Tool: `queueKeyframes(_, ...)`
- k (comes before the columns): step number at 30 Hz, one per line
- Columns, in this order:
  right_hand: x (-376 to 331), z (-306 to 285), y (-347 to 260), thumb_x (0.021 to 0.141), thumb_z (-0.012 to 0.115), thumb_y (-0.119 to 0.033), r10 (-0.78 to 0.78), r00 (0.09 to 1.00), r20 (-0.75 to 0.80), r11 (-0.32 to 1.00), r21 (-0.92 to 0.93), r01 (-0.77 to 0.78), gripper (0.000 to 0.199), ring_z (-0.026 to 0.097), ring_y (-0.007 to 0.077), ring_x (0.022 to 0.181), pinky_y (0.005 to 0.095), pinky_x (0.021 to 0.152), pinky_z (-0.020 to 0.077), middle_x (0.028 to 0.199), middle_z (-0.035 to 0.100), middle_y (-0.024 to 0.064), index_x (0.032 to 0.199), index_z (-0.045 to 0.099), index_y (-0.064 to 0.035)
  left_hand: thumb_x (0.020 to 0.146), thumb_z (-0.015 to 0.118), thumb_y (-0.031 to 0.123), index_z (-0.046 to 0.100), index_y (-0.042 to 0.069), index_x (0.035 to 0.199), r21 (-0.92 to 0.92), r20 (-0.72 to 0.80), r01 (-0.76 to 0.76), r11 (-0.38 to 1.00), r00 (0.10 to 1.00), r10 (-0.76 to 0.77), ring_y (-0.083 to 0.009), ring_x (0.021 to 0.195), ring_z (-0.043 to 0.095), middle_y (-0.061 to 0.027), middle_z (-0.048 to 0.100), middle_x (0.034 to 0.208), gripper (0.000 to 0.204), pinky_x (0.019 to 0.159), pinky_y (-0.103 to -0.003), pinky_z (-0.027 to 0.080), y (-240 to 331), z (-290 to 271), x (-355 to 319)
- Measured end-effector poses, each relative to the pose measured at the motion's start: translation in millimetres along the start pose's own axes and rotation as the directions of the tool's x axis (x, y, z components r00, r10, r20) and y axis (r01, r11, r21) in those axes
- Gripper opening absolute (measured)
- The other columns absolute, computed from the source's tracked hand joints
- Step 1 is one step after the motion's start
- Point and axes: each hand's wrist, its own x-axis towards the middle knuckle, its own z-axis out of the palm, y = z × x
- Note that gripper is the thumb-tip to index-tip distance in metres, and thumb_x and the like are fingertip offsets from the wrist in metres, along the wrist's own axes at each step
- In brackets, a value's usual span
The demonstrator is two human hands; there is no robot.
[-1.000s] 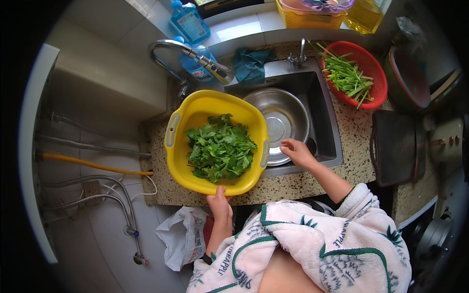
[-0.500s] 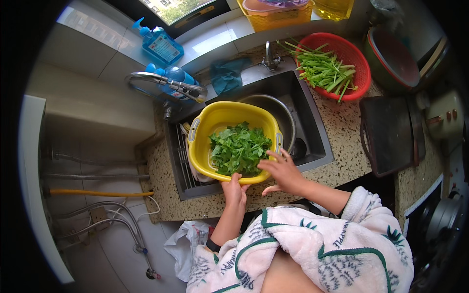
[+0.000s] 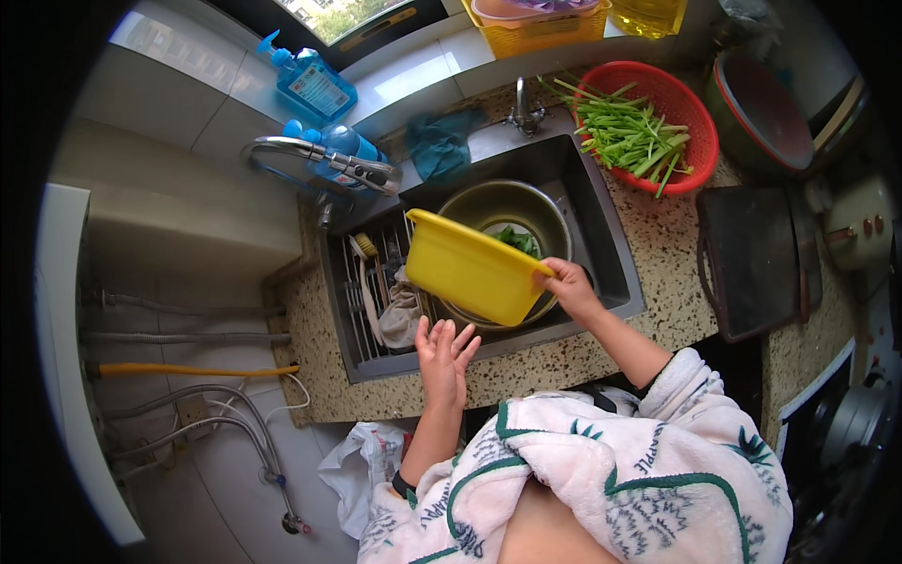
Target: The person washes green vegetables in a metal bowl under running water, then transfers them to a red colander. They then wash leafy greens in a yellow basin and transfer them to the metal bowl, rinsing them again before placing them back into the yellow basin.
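Note:
A yellow plastic basin (image 3: 474,273) is tipped steeply over the sink, its outer side toward me and its opening facing away. My right hand (image 3: 571,289) grips the basin's right end by the rim. Just below the basin, my left hand (image 3: 443,362) is apart from it with its fingers spread. Behind the basin a round metal bowl (image 3: 554,226) stands in the dark sink (image 3: 615,249), partly covered by it. Green leaves (image 3: 517,239) show in the bowl past the basin's upper edge; the basin's inside is hidden.
A red colander (image 3: 700,117) of green stalks stands right of the sink, near a dark chopping board (image 3: 756,258). A rack (image 3: 355,301) with a brush (image 3: 364,246) and a cloth (image 3: 401,318) fills the sink's left side. The pull-out faucet (image 3: 362,171) arches nearby.
The basin has gone from upright to tipped away from me, and leaves now show in the metal bowl. My left hand has let go of the rim; my right hand has taken hold.

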Motion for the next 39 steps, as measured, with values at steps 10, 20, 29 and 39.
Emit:
queueKeyframes(10,32,-41,46,0.095,0.049,-0.023,0.277,0.932,-0.233,0.818,0.566,-0.102,0.025,0.055,0.0152,0.099,0.0295,0.090,0.0400,0.105,0.061,0.0048,0.109,0.055,-0.0031,0.089,0.052,0.008,0.022,0.001,0.135,-0.034,-0.062,0.020,0.999,0.998,-0.022,-0.0354,0.102,0.057,-0.0142,0.040,0.121,0.055,0.082,-0.044,0.053,-10,-52,-4)
queueKeyframes(20,21,-45,63,0.098,0.039,-0.027,0.426,0.864,-0.269,0.684,0.721,-0.113,0.036,0.046,0.0270,0.117,0.0469,0.099,0.0355,0.126,0.050,0.0081,0.127,0.043,-0.0069,0.087,0.053,0.007,0.031,0.004,0.131,-0.092,-0.075,0.022,0.996,0.997,-0.029,-0.0314,0.100,0.058,-0.0124,0.041,0.121,0.050,0.080,-0.041,0.054,-11,-79,-6)
queueKeyframes(29,5,-35,37,0.099,0.032,-0.033,0.435,0.874,-0.217,0.643,0.755,-0.133,0.041,0.037,0.0299,0.126,0.0534,0.104,0.0271,0.138,0.040,0.0082,0.132,0.039,-0.0103,0.089,0.052,0.008,0.039,0.002,0.126,-0.059,-0.065,-0.022,0.998,0.998,0.018,-0.0231,0.097,0.059,-0.0102,0.045,0.117,0.040,0.077,-0.034,0.054,-6,-100,-10)
queueKeyframes(39,-26,-11,-2,0.099,0.034,-0.030,0.297,0.923,-0.245,0.748,0.660,-0.066,0.040,0.042,0.0282,0.122,0.0486,0.103,0.0331,0.133,0.044,0.0095,0.131,0.039,-0.0060,0.082,0.065,0.009,0.068,0.004,0.088,0.560,0.207,-0.602,0.569,0.767,0.607,-0.0089,0.072,0.054,-0.0009,0.057,0.083,0.008,0.062,-0.022,0.044,13,-91,5)
